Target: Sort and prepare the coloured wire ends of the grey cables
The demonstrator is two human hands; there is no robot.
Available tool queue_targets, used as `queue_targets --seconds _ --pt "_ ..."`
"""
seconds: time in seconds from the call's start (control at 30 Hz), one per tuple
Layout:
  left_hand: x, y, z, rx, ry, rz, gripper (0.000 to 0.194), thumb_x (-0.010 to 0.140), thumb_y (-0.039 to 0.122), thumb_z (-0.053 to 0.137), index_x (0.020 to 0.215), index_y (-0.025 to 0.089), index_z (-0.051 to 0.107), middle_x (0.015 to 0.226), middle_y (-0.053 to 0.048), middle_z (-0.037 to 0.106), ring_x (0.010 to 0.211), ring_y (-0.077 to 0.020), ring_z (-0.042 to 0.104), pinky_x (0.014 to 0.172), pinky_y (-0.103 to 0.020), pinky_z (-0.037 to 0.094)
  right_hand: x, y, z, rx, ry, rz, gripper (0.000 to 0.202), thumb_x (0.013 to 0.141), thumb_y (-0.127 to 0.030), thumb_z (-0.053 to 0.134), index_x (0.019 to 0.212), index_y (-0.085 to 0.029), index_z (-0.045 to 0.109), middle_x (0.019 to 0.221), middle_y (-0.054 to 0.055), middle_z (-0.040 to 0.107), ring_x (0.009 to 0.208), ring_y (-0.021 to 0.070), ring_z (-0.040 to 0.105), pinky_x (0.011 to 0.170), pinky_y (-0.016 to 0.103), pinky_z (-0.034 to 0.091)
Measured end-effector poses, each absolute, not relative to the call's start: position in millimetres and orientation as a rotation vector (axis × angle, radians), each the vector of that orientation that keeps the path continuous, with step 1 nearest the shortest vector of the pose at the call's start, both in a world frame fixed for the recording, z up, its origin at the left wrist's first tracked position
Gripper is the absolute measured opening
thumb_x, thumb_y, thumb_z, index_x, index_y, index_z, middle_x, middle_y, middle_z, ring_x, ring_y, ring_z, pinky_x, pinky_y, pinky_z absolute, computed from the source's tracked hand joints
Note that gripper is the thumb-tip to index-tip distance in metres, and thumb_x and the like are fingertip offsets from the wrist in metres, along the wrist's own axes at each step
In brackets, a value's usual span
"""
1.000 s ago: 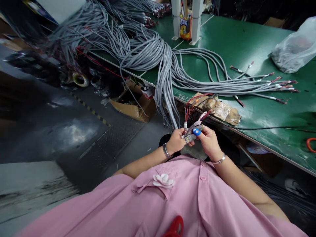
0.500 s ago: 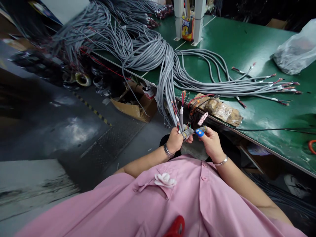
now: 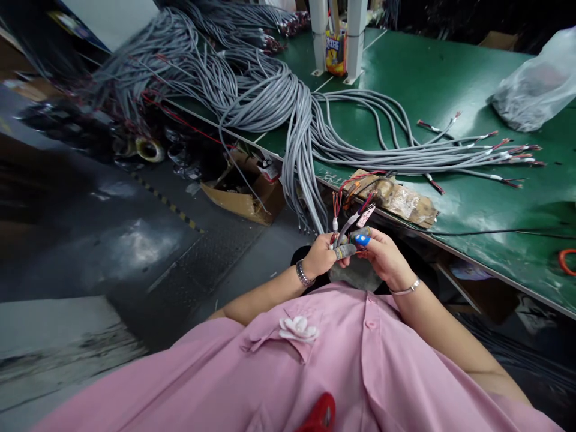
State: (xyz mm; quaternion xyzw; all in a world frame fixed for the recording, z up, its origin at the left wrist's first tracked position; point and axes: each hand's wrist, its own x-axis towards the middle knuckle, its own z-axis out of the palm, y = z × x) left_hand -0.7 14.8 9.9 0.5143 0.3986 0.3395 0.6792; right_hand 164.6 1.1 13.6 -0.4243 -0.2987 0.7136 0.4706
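My left hand [image 3: 323, 254] is closed around the ends of a few grey cables [image 3: 344, 230], in front of my body and below the table edge. Thin coloured wires [image 3: 337, 207] fan out from the white-banded cable ends above it. A grey finger cot covers the left thumb. Close beside it, my right hand [image 3: 382, 255] pinches at the wires by one cable end, with a blue cover on the thumb and a grey cot on the index finger. Fingertips hide exactly which wires they hold. A small pinkish tag [image 3: 366, 215] shows just beyond the right fingers.
A thick bundle of grey cables [image 3: 270, 99] drapes over the green table [image 3: 432, 72]. A taped cardboard piece [image 3: 400, 199] lies at its edge. An open carton [image 3: 238, 195] stands on the floor. A clear plastic bag [image 3: 531, 90] rests at right, near white posts [image 3: 355, 42].
One cable end has tilted to the right toward my right hand. My right fingers have moved in closer to the left hand, and the view has shifted slightly.
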Motion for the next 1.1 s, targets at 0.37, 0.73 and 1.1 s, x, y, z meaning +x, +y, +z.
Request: queue_targets --seconds 0.37,0.73,1.1 --pt "-1.4 25.9 8.7 1.017 0.802 0.771 0.035 0.070 0.043 0.076 0.067 0.011 0.062 0.048 0.000 0.059 0.038 -0.0095 0.050 0.040 -0.022 0.042 181.8 21.0 -4.0 -0.975 -0.392 1.763 0.044 0.072 -0.062 0.069 0.084 -0.019 0.067 0.078 0.001 0.065 0.057 0.0089 0.051 0.054 0.023 0.047" --pt "3.0 45.0 12.9 0.907 0.726 0.683 0.036 0.065 0.044 0.077 0.071 0.011 0.064 0.049 -0.001 0.058 0.038 -0.0097 0.050 0.039 -0.022 0.041 164.0 34.7 -14.2 -1.105 -0.816 1.286 0.045 0.082 -0.064 0.058 0.075 -0.020 0.064 0.061 -0.001 0.056 0.051 0.0096 0.043 0.049 0.024 0.036" --pt "4.7 50.2 8.8 0.876 0.685 0.654 0.031 0.067 0.038 0.077 0.069 0.010 0.064 0.048 -0.001 0.058 0.038 -0.0101 0.050 0.038 -0.022 0.041 161.4 41.7 -14.5 -1.060 -0.690 1.342 0.051 0.079 -0.071 0.056 0.072 -0.020 0.061 0.061 -0.001 0.055 0.050 0.0102 0.046 0.047 0.024 0.040"
